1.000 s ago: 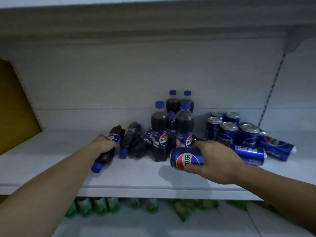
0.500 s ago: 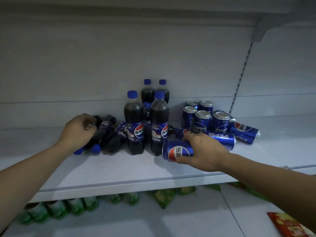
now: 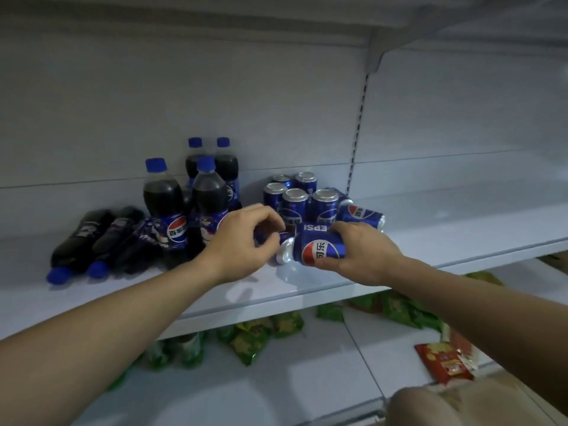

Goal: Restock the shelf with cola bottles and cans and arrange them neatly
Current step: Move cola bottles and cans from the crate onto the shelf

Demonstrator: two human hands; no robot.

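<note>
plain white shelf (image 3: 461,229), four standing cola bottles (image 3: 163,198) toward the back, tipped-over bottles (image 3: 80,238) on their left, upright cans (image 3: 294,204) clustered to the right, knocked-over cans (image 3: 362,214) beside those

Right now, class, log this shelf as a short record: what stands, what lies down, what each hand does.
upright bottles: four, clustered
lying bottles: three, left of those, caps toward the front
upright cans: five, right of the bottles
right hand: holds a can on its side
left hand: fingers curled at another lying can, grip unclear
below: green snack packets
</note>
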